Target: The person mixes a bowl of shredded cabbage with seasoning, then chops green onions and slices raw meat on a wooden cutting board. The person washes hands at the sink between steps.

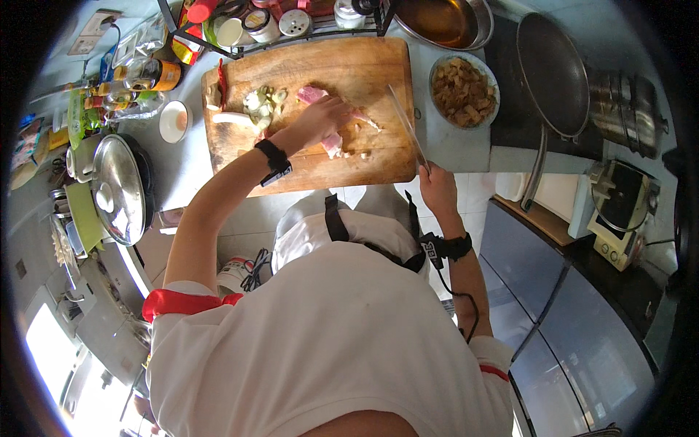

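On the wooden cutting board, my left hand reaches over pieces of raw meat. Its fingers bend down by a thin meat strip; whether they pinch it is hidden. One pink meat piece lies beyond the hand, and another meat piece sits on its near side with small cut bits around it. At the board's right edge, my right hand grips the handle of a kitchen knife, its blade slanting up and away over the board. Sliced scallion or garlic is heaped on the left.
A dried red chili and a white stalk lie at the board's left. Right of it stand a bowl of brown chunks and a frying pan. A white cup and a lidded pan are leftward; a spice rack is behind.
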A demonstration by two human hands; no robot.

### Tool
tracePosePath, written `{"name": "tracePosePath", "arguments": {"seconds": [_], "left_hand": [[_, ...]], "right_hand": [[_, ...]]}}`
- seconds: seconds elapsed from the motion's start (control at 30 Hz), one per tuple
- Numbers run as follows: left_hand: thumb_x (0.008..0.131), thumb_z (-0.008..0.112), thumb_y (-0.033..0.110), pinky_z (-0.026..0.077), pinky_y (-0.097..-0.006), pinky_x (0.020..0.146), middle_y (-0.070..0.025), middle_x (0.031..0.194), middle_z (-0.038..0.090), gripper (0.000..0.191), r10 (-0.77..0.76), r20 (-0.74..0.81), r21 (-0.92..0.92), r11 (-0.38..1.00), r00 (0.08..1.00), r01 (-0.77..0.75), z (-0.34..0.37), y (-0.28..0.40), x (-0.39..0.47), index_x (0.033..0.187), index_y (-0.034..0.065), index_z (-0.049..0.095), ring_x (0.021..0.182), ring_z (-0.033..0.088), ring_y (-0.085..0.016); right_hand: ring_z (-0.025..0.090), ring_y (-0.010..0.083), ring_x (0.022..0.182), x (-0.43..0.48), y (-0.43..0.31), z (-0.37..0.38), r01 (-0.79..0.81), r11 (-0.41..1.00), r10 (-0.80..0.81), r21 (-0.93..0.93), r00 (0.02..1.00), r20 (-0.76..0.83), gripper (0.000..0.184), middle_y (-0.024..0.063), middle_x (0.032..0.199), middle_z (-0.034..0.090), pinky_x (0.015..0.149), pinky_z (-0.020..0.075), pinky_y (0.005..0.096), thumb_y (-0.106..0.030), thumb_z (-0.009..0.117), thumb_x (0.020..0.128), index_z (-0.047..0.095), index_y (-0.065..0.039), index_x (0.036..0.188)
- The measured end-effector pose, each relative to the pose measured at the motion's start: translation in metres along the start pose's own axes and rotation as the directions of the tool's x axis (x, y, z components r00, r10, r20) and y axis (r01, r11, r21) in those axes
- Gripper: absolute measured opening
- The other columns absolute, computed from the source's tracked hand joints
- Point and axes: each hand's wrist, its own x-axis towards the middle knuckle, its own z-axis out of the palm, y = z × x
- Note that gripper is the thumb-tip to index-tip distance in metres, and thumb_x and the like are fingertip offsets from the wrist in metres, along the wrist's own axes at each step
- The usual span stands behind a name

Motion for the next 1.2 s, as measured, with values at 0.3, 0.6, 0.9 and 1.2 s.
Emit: {"name": "tracePosePath", "arguments": {"seconds": [0.3,0.6,0.9,1.2], "left_hand": [[0.080,0.058,0.014,0.048,-0.0322,0.090,-0.0048,0.118,0.059,0.038,-0.359,0.074,-0.222,0.904,0.930,0.367,0.019,0.030,-0.006,0.116,0.0058,0.062,0.105,0.057,-0.023],[0.081,0.056,0.013,0.053,-0.0328,0.083,-0.0069,0.120,0.058,0.035,-0.224,0.028,0.078,0.972,0.974,0.221,0.036,0.036,-0.017,0.115,0.0076,0.063,0.108,0.057,-0.024],[0.081,0.056,0.014,0.053,-0.0337,0.085,-0.0079,0.120,0.058,0.039,-0.269,0.017,0.078,0.960,0.963,0.267,0.032,0.042,-0.015,0.118,0.0058,0.062,0.111,0.057,-0.024],[0.081,0.055,0.015,0.054,-0.0303,0.081,-0.0068,0.128,0.055,0.039,-0.281,0.029,-0.025,0.959,0.959,0.282,0.031,0.041,-0.014,0.119,0.0075,0.062,0.113,0.056,-0.021]], "right_hand": [[0.065,0.0404,0.074,0.020,-0.037,-0.002,0.117,0.967,-0.076,-0.228,0.981,0.181,0.027,0.0221,0.077,0.065,0.068,0.0523,0.0502,-0.024,0.054,0.090,0.066,-0.001,0.080],[0.067,0.0388,0.075,0.030,-0.033,-0.019,0.246,0.933,-0.192,-0.263,0.958,0.213,0.022,0.0206,0.078,0.066,0.066,0.0544,0.0482,-0.018,0.052,0.090,0.065,-0.001,0.085],[0.067,0.0388,0.073,0.041,-0.028,-0.004,0.246,0.907,-0.130,-0.342,0.935,0.329,0.017,0.0209,0.078,0.067,0.065,0.0544,0.0482,-0.013,0.055,0.085,0.065,0.000,0.086],[0.068,0.0384,0.077,0.091,-0.082,0.033,0.266,0.945,-0.210,-0.193,0.941,0.266,0.016,0.0221,0.080,0.068,0.069,0.0547,0.0467,-0.013,0.059,0.081,0.069,0.000,0.079]]}}
